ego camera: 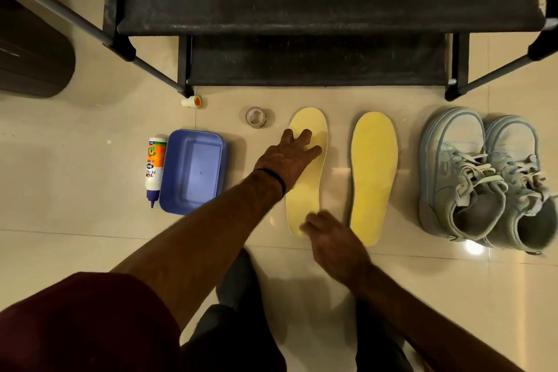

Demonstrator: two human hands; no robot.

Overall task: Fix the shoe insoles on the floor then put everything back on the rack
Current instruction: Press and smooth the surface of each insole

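Two yellow insoles lie flat on the tiled floor. My left hand point(290, 157) rests with spread fingers on the upper part of the left insole point(309, 190). My right hand point(329, 238) touches that insole's heel end, fingers loosely curled and blurred. The right insole point(374, 172) lies untouched beside it. A pair of pale blue sneakers point(483, 181) stands at the right. The black shoe rack point(302, 18) fills the top of the view.
A glue bottle point(154, 169) lies beside a blue plastic tray point(193, 170) on the left. A tape roll point(256, 117) and a small white cap point(191, 101) sit near the rack's foot. A dark bin point(33, 54) stands far left.
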